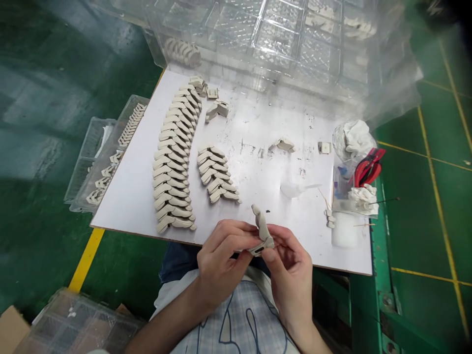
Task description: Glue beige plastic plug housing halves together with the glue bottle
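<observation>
Close to my body, at the front edge of the white table, both hands grip one beige angled plastic part. My left hand pinches its lower left side, while my right hand has thumb and fingers closed on its right side. A small dark slot shows on the part's lower face. Beyond my left hand lies a short row of similar beige parts, nested together. A longer curved row runs along the table's left side.
Loose beige pieces lie behind the rows, and another sits mid-table. A clear squeeze bottle lies right of centre. At the right edge are red-handled pliers, crumpled white tissue and a white block. Clear compartment trays stand at the back.
</observation>
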Demonstrator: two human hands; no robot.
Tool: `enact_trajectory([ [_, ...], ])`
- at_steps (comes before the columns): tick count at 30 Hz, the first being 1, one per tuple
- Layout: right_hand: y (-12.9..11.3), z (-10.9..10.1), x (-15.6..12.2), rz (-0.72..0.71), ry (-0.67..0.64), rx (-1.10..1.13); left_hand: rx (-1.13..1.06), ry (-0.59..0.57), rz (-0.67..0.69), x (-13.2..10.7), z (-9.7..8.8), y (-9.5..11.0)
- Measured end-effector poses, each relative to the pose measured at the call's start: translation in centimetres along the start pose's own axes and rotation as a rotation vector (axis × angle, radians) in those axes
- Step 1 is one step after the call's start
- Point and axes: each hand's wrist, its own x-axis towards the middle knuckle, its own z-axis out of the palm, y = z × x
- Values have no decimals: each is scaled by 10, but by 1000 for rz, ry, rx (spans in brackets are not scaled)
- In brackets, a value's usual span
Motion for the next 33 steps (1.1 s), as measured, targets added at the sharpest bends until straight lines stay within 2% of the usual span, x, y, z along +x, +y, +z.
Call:
enact_trajectory([
  [4, -2, 0, -2, -50, 65, -39, -76, -54, -67, 0, -5, 0],
  [8, 0, -2, 1, -85, 91, -65, -15, -152, -56, -5, -10, -1],
  [14, -3, 2, 0, -97, 9, -104, -22, -64, -8, -13, -7, -3],
  [24, -15, 10, -3, -340, -53, -288, -57, -23, 34, -6, -13, -5],
  [30, -21, 9, 1, -290, -103, -286, -114, -29, 28, -5, -14, -5],
  [33, -15, 6, 6, -167, -88, -204, -16, -92, 47, 1, -17, -8],
])
